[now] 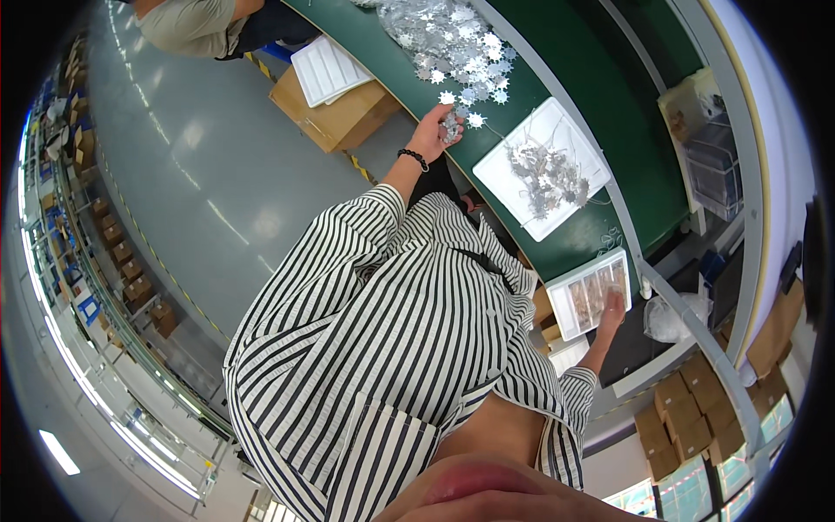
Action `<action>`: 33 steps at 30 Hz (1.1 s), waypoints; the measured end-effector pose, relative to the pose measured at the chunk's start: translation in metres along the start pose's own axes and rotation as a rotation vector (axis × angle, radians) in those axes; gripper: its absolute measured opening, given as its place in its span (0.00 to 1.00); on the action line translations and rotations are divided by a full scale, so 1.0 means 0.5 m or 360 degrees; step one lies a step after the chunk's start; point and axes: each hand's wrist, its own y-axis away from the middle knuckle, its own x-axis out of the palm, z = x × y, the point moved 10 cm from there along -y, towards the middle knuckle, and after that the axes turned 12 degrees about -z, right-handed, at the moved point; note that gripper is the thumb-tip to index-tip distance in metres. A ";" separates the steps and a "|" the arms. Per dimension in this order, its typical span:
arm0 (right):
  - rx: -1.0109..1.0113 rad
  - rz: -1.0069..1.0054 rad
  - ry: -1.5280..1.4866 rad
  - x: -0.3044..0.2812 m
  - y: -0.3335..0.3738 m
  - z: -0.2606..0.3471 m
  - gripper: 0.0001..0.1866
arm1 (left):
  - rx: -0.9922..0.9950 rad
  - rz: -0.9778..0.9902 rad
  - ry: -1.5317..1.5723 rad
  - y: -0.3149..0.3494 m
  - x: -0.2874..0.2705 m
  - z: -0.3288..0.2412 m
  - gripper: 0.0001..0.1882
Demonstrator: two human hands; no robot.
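Several silver star-shaped metal pieces (450, 128) are bunched in my left hand (426, 137), whose fingers are curled round them at the near edge of the green bench. Just beyond it spreads a large heap of the same star-shaped pieces (470, 56). My right hand (612, 311) is at the right end of a white compartment tray (567, 322), fingers bent down over its slots. What lies under those fingertips is too small to make out. Between my hands, a white tray (497, 181) carries a tangled pile of star-shaped pieces with thin wires (548, 178).
A cardboard box (348, 117) with white slotted trays (326, 70) on top stands left of the bench. A grey metal rail (600, 143) runs along its far side. Clear plastic bags (677, 317) lie at the right. Another person (187, 26) is at the upper left.
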 end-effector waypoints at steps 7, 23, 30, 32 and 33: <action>0.0473 -0.0759 -0.0552 -0.066 -0.014 0.012 0.14 | 0.0107 0.0064 0.0113 -0.023 -0.012 0.026 0.09; 0.0258 -0.0466 -0.0609 0.282 -0.209 0.122 0.11 | -0.0073 -0.0157 -0.0129 -0.041 -0.099 0.060 0.12; -0.0201 -0.0534 -0.0191 0.330 -0.232 0.076 0.11 | 0.0033 -0.0092 -0.0085 -0.019 -0.107 0.065 0.14; -0.0241 -0.0708 -0.0354 0.286 -0.189 0.044 0.11 | 0.0034 -0.0138 -0.0087 -0.015 -0.126 0.065 0.15; -0.0137 -0.0769 -0.0408 0.270 -0.173 0.019 0.11 | 0.0045 -0.0240 -0.0088 -0.015 -0.145 0.063 0.15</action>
